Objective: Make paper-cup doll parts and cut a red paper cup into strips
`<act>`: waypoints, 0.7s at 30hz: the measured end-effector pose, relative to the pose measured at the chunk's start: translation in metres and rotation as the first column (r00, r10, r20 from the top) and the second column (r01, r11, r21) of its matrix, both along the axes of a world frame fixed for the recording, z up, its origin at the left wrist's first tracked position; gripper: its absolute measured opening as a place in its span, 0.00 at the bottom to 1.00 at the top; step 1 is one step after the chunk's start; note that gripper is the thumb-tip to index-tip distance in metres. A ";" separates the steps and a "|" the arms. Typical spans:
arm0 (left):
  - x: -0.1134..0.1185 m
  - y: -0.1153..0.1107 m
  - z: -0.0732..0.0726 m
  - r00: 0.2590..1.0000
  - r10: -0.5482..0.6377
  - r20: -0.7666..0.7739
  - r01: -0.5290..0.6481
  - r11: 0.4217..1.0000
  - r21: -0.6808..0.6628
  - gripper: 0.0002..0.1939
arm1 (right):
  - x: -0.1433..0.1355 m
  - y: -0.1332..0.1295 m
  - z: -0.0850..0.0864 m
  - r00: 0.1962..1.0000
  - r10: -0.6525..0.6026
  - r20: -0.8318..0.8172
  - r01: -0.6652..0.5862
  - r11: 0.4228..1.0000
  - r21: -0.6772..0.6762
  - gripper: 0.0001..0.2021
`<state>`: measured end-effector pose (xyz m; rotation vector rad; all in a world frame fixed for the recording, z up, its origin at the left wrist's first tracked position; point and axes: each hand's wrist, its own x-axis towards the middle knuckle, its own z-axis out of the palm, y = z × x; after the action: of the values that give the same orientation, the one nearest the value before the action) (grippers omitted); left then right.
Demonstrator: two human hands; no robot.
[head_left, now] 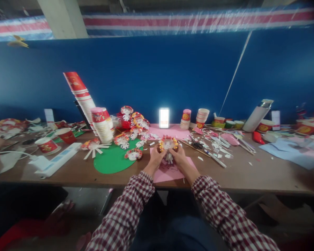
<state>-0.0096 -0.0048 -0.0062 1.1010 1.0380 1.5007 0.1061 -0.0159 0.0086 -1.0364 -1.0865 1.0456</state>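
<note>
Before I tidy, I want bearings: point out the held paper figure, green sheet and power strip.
Held paper figure (169, 143): head view, on its face.
Green sheet (108, 161): head view, bare lower part.
Power strip (59, 161): head view, middle of its body.

Over a sheet (170, 174) on the counter (136, 172), a paper doll (168, 143) is sitting between the hands (157, 158); at nine o'clock a second sheet (106, 164) is bearing more dolls (121, 140), a power strip (61, 160) lying beyond; cup stacks (102, 125) are standing at ten and one, scraps (225, 152) spreading at three, a flask (255, 118) standing at two, a partition (146, 76) behind at twelve
</note>
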 end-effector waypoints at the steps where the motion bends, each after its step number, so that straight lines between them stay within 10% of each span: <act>1: 0.000 0.000 -0.001 1.000 -0.011 0.007 0.011 1.000 -0.002 0.24 | 0.000 -0.001 0.001 1.000 -0.005 -0.001 0.005 1.000 -0.005 0.20; 21: -0.001 0.003 -0.003 0.999 0.025 0.026 -0.025 1.000 0.008 0.24 | -0.003 -0.008 0.007 0.991 0.083 -0.102 -0.080 0.996 0.037 0.18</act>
<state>-0.0108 -0.0016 -0.0088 1.0751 1.0315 1.5367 0.1031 -0.0242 0.0153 -0.9084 -1.0657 1.1310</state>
